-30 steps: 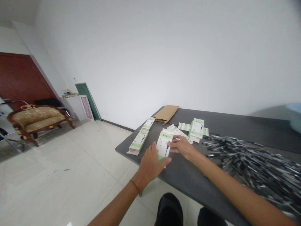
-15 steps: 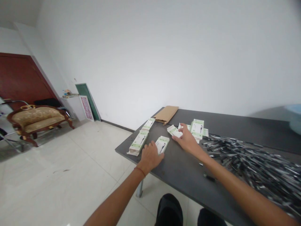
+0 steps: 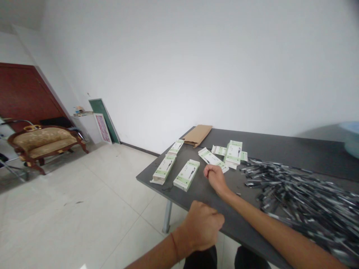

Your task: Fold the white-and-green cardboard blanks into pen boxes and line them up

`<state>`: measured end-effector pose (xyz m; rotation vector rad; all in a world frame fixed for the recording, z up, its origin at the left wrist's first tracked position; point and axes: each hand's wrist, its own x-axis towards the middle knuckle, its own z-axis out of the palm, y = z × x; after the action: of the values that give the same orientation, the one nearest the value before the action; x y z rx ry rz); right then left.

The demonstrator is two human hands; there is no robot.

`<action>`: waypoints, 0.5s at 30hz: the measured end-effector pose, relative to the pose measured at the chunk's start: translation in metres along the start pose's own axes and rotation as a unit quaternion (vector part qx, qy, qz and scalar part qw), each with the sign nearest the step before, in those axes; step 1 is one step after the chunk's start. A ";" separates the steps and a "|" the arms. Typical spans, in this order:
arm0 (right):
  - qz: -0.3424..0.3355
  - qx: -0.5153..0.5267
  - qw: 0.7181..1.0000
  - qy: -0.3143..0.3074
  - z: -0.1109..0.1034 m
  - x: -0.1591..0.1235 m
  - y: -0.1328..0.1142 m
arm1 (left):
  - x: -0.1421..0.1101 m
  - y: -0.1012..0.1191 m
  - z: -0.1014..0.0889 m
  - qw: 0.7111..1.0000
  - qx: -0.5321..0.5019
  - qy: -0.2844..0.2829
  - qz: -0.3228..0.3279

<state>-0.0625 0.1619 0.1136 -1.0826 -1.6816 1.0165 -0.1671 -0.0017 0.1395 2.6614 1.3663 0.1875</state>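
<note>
The left hand [image 3: 204,226] is held over the front edge of the dark grey table [image 3: 283,144], fingers folded in toward the palm. The right hand [image 3: 217,179] is above the tabletop, its fingers likewise curled tightly; whether anything is enclosed in either hand cannot be determined.

The green-and-white pen carton [image 3: 187,175], printed with a black pen, lies on the table near the front edge, left of the right hand and apart from both hands. Nearest the right hand is a flat-lying carton [image 3: 213,160] set at a slant, partly overlapped in view by that hand.

To the left, a second pen carton [image 3: 165,169] with an end flap out lies in line with a further carton [image 3: 176,147]. Behind the right hand, a carton stack [image 3: 235,151] rests across a crosswise carton [image 3: 219,150]. A brown paper envelope [image 3: 198,135] lies at the far left corner. A loose heap of black pens [image 3: 303,198] covers the table's right side, with a pale blue basin [image 3: 352,140] beyond.
</note>
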 end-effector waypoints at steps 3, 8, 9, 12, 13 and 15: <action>0.042 0.010 0.999 -0.017 0.018 -0.013 0.019 | 0.008 -0.008 0.016 0.999 -0.007 -0.002 -0.048; 0.082 0.029 0.995 -0.038 0.021 -0.013 0.031 | 0.010 -0.018 0.028 0.997 -0.009 0.009 -0.075; 0.088 0.033 0.995 -0.041 0.020 -0.012 0.032 | 0.010 -0.018 0.029 0.997 -0.010 0.011 -0.078; 0.099 0.041 0.993 -0.050 0.019 -0.009 0.033 | 0.007 -0.017 0.032 0.997 -0.015 0.013 -0.078; 0.102 0.043 0.993 -0.052 0.019 -0.009 0.034 | 0.007 -0.017 0.032 0.997 -0.017 0.014 -0.078; 0.105 0.043 0.992 -0.057 0.018 -0.010 0.035 | 0.007 -0.018 0.031 0.997 -0.022 0.017 -0.078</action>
<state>-0.0692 0.1596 0.0740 -1.1818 -1.6209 1.2951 -0.1715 0.0120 0.1058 2.5133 1.5535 0.2415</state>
